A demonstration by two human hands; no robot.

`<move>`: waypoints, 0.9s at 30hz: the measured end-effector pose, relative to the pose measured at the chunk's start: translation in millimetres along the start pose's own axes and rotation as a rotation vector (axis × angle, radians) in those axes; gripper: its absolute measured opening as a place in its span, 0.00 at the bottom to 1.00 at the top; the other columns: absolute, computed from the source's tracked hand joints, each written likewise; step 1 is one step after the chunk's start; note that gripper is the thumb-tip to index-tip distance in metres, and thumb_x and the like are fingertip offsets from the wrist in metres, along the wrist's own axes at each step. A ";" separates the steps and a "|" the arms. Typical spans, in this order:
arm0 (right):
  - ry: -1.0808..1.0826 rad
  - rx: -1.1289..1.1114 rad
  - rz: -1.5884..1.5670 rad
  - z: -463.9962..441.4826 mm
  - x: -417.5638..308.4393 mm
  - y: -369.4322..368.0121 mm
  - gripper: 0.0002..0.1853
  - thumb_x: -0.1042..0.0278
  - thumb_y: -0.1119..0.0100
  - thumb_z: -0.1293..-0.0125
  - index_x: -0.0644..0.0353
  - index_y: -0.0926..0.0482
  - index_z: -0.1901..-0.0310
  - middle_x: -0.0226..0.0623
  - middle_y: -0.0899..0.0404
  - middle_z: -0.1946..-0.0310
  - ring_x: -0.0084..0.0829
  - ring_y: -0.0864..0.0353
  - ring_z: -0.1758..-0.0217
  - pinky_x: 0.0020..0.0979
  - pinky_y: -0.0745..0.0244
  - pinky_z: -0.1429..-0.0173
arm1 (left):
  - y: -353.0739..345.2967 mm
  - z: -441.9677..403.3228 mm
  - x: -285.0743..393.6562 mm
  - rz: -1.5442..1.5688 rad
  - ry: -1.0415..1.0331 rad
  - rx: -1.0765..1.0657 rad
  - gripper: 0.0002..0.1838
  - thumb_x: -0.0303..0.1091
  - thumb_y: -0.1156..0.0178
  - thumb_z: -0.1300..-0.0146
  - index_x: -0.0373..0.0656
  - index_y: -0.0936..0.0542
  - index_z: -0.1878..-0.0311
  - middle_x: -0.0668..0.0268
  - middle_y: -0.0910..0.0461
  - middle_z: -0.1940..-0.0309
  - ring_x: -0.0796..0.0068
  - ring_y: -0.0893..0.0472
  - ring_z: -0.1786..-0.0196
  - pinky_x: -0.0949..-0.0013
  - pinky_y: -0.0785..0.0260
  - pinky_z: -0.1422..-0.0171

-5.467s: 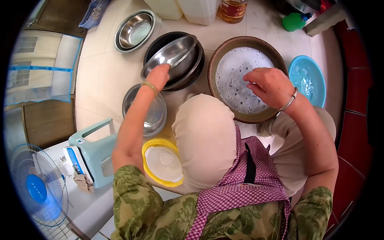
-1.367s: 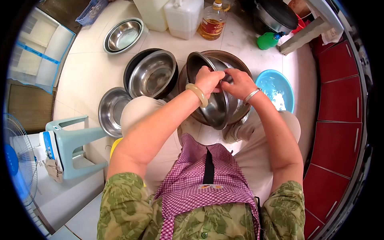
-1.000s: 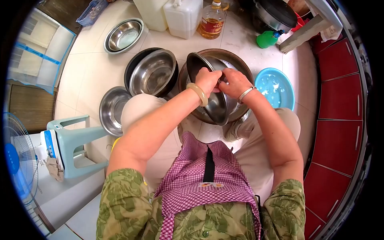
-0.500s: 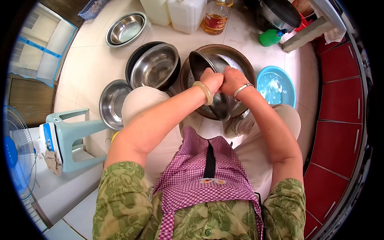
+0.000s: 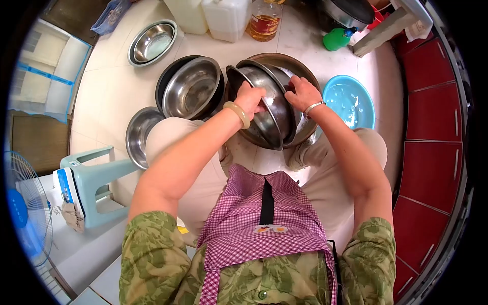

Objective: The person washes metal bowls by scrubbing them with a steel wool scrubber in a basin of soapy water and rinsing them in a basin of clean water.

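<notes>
My left hand is closed on the rim of a shiny metal bowl, which stands tilted on edge with its outside facing right. Close behind it leans a second metal bowl, also tilted. At that bowl's right side, my right hand has its fingers curled on the rim; the fingertips are partly hidden. Both bowls are over a large brown basin, whose inside is mostly covered by them.
Left of the basin lie nested metal bowls and another bowl. A blue basin of water sits to the right. Beyond stand an oil bottle, white jugs and a green bottle. A stool is at left.
My hands, close together on a bowl before, have moved apart. The left hand now draws one tilted bowl leftward, and a second bowl shows behind it. The view has shifted slightly.
</notes>
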State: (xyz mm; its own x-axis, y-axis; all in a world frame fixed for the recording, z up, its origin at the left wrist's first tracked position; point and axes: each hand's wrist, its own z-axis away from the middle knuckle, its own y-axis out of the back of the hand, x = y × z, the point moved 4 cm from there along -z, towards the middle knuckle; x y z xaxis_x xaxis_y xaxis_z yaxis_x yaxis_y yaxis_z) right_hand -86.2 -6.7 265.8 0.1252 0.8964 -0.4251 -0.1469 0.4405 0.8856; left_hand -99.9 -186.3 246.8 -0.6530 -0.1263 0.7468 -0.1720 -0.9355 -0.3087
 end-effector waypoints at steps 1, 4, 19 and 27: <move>0.009 -0.009 -0.032 1.6 -0.8 1.3 0.23 0.55 0.44 0.48 0.60 0.25 0.52 0.50 0.24 0.55 0.49 0.24 0.49 0.41 0.29 0.43 | -0.9 -1.7 1.6 0.008 0.001 -0.022 0.18 0.22 0.50 0.44 0.40 0.27 0.49 0.61 0.21 0.57 0.65 0.19 0.56 0.52 0.25 0.51; 0.173 -0.021 -0.029 19.3 -24.8 15.4 0.19 0.59 0.43 0.51 0.62 0.24 0.59 0.52 0.26 0.59 0.53 0.25 0.53 0.44 0.29 0.45 | -2.5 -0.8 2.1 -0.036 0.017 -0.069 0.19 0.22 0.51 0.43 0.41 0.28 0.47 0.61 0.21 0.57 0.65 0.19 0.56 0.53 0.25 0.51; 0.003 0.653 -0.064 -22.3 121.4 113.9 0.14 0.59 0.43 0.47 0.63 0.19 0.68 0.44 0.20 0.73 0.36 0.21 0.68 0.35 0.27 0.59 | 66.7 23.6 108.9 0.138 -0.298 -0.184 0.19 0.42 0.51 0.27 0.34 0.25 0.48 0.57 0.20 0.53 0.65 0.19 0.52 0.62 0.25 0.45; -0.288 0.816 -0.437 -23.9 203.7 125.5 0.13 0.64 0.42 0.47 0.65 0.18 0.64 0.37 0.19 0.70 0.31 0.22 0.67 0.30 0.27 0.60 | 103.8 30.6 153.6 0.215 -0.503 0.050 0.17 0.40 0.47 0.29 0.34 0.25 0.49 0.58 0.21 0.53 0.66 0.21 0.51 0.62 0.27 0.44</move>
State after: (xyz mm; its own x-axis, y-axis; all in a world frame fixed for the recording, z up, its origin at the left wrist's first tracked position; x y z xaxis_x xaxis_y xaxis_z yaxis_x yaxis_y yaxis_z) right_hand -102.5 232.3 285.9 0.2584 0.5679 -0.7815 0.6821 0.4656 0.5639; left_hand -195.5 -312.9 347.5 -0.2342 -0.4468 0.8634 -0.0306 -0.8843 -0.4659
